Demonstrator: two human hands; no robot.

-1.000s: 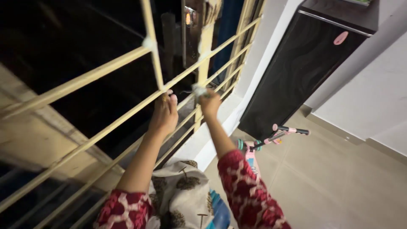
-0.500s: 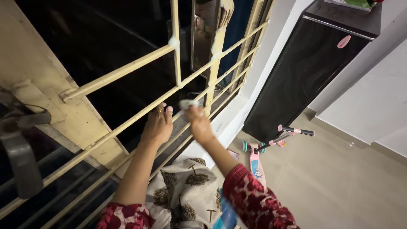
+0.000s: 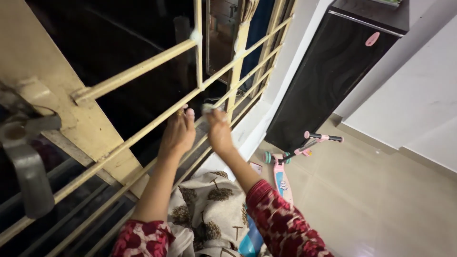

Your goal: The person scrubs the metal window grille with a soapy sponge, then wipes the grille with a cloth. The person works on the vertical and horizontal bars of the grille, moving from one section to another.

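Left hand: the left hand [image 3: 178,131] rests on a cream bar of the window grille [image 3: 143,69], fingers curled over the bar, gripping it
Right hand: the right hand [image 3: 220,131] is up at the next bar over, fingers pressed together around a small white cloth [image 3: 207,108]
Cloth: only a pale wad peeks out above the fingertips, touching the bar where it nears the upright post [image 3: 234,78]
Key relation: the bar runs on a slant, lower left to upper right; the cloth sits at the upper end of the grip, so the bar's long axis carries on up and right from it, and the right hand is the nearer one
Nearby: a pink scooter [image 3: 285,164] lies on the tiled floor beside a dark cabinet [image 3: 328,81]; patterned fabric [image 3: 209,209] hangs between the sleeves
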